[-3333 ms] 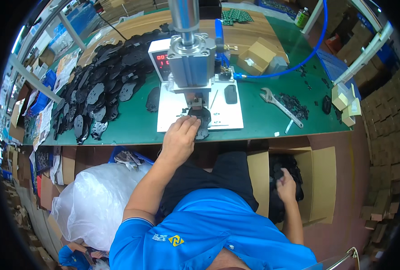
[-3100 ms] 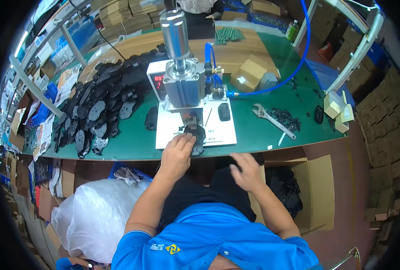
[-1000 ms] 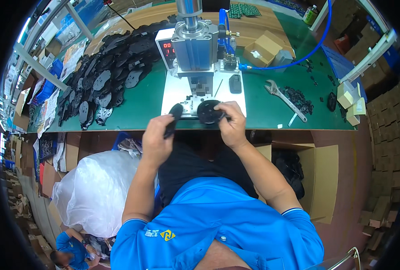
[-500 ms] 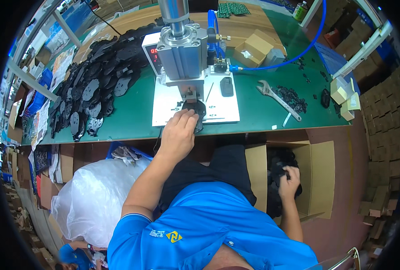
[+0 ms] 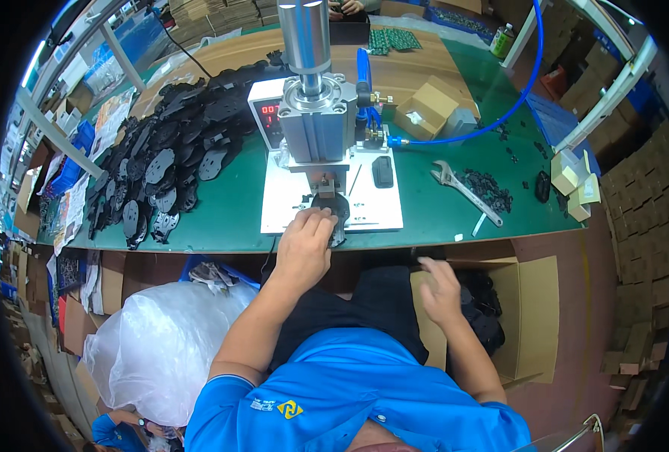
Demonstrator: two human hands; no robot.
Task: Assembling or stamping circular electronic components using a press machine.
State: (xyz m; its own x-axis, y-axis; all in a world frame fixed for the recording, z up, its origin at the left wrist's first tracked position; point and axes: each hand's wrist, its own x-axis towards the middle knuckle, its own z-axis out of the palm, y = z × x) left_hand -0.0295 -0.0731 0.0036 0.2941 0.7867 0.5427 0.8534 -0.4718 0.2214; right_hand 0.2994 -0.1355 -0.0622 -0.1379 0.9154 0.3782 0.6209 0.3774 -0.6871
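My left hand (image 5: pixel 304 248) is at the front of the bench press (image 5: pixel 315 124), its fingers closed on the near edge of a black plastic plate (image 5: pixel 338 207). The plate lies under the press head on the white base (image 5: pixel 379 215), partly covered by my fingers. My right hand (image 5: pixel 441 292) is in the air beside the near-left flap of an open carton (image 5: pixel 537 316), slightly blurred. Its fingers are stretched and partly apart, with nothing visible in them. Inside the carton lie several black plates (image 5: pixel 485 309).
A large heap of black plates (image 5: pixel 161 162) covers the table's left side. On the right lie an adjustable wrench (image 5: pixel 466 192), small black parts (image 5: pixel 489 188) and a small open box (image 5: pixel 427 109). A blue air hose (image 5: pixel 492 132) arches over them. A white plastic bag (image 5: pixel 169 346) bulges below left.
My right hand has risen out of the carton and moved left toward the table edge. My left hand stays at the plate under the press. The whole view has shifted slightly.
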